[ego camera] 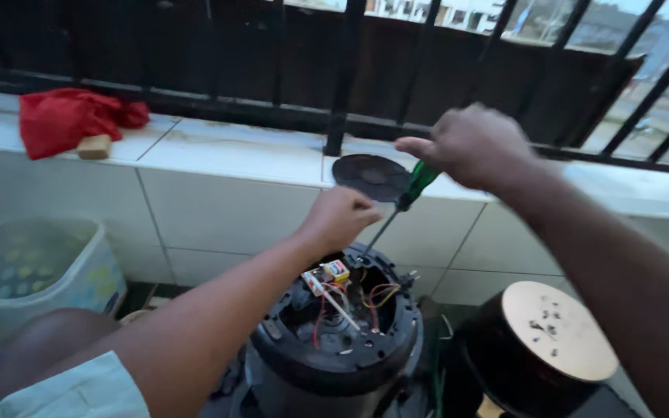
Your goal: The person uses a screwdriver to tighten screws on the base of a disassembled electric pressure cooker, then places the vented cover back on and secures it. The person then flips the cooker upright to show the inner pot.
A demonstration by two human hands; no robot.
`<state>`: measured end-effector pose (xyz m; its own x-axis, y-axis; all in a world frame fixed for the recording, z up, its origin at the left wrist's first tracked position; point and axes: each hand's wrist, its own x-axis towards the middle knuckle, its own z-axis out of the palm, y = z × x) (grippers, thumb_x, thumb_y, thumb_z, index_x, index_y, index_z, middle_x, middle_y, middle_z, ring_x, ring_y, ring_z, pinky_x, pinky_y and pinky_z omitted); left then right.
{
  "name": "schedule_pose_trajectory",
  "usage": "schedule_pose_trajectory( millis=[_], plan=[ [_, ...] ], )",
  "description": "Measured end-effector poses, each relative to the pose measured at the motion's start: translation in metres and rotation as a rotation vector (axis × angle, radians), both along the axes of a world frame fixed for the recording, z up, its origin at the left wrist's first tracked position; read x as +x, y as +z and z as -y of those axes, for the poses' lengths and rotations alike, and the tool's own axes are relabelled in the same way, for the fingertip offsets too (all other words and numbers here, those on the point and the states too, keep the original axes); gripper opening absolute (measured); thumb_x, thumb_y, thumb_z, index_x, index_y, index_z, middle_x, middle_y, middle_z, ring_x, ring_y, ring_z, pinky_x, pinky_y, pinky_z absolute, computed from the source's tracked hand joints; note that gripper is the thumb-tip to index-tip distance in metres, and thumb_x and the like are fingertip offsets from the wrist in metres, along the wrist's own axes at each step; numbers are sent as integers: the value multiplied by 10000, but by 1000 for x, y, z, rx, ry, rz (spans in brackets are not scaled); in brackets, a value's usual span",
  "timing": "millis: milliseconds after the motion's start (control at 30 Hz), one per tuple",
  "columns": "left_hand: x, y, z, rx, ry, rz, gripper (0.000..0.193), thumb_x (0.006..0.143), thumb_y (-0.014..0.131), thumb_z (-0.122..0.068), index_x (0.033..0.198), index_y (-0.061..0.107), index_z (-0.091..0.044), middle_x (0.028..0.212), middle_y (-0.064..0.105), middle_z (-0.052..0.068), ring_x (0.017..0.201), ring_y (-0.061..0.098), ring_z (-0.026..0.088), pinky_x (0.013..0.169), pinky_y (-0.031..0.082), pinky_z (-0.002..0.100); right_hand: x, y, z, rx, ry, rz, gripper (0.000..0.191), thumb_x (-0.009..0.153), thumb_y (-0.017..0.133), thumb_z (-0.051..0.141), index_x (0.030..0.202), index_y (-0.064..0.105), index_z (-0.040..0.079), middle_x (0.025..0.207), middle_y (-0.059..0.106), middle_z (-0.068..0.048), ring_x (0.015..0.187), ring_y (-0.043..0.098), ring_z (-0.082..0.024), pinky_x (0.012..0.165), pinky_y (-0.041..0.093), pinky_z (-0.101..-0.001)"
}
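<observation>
Looking down at what seems to be a balcony: a white tiled ledge (234, 151) runs across the shot with a dark metal railing (334, 116) on top and buildings faintly visible beyond the bars. At the left end of the ledge there's a crumpled red cloth (67, 120) with a small tan block (93, 146) tucked against it, and below that, by the left edge, a pale translucent plastic tub with coloured dots (36, 271). Down at the foot of the ledge wall sits a round black plastic appliance housing (334, 340), opened at the top, with red and yellow wires and a small white and yellow component (327, 275) exposed inside. The right hand (470, 147) is raised over the ledge, fist wrapped tight around the green handle of a screwdriver (412, 190), thumb pointing left; the shaft slants down and left into the housing. The left hand (342, 217) comes in from the lower left with the forearm stretched over the housing, fingers curled at its far rim near the shaft; can't tell if it's actually pinching anything. A dark round disc (372, 176) lies on the ledge just behind both hands. Right of the housing there's a black round pot-like part with a tan circular face (555, 329), speckled with little dark bits. The screwdriver tip is lost among the wires, and the housing's lower half is cut off by the bottom edge.
</observation>
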<state>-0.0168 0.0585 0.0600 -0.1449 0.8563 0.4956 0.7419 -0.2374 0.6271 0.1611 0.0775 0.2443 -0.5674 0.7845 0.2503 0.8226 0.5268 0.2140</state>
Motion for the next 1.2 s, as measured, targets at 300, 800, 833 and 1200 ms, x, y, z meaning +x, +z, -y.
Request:
schedule_pose_trajectory(
  millis=[300, 800, 833, 1200],
  plan=[
    [-30, -39, 28, -338, 345, -281, 429, 717, 887, -380, 912, 785, -12, 1023, 723, 246, 1002, 683, 405, 911, 555, 466, 5, 0, -14, -316, 390, 92, 498, 837, 822, 284, 1277, 638, 140, 1153, 692, -139, 1068, 712, -278, 869, 567, -461],
    [-31, -38, 53, -363, 330, -295, 421, 759, 876, -391, 956, 789, -29, 1111, 676, 241, 1096, 644, 411, 964, 529, 458, -15, 7, -12, -444, 132, -17, 648, 853, 829, 391, 1340, 491, 127, 865, 775, -153, 811, 794, -275, 798, 608, -487],
    [-32, -38, 53, -411, 328, -290, 421, 783, 863, -394, 970, 789, -24, 1118, 690, 248, 1099, 659, 412, 971, 540, 455, -15, 7, -12, -445, 218, 11, 595, 836, 813, 407, 1294, 567, 118, 868, 782, -120, 817, 785, -260, 795, 613, -475],
    [-48, -56, 25, -443, 273, -321, 279, 808, 741, -245, 961, 778, -16, 1128, 677, 288, 1077, 658, 447, 956, 540, 477, -36, 17, 14, -370, -126, 131, 726, 967, 713, 587, 1075, 751, -130, 863, 765, -193, 857, 790, -277, 818, 601, -378]
  ],
)
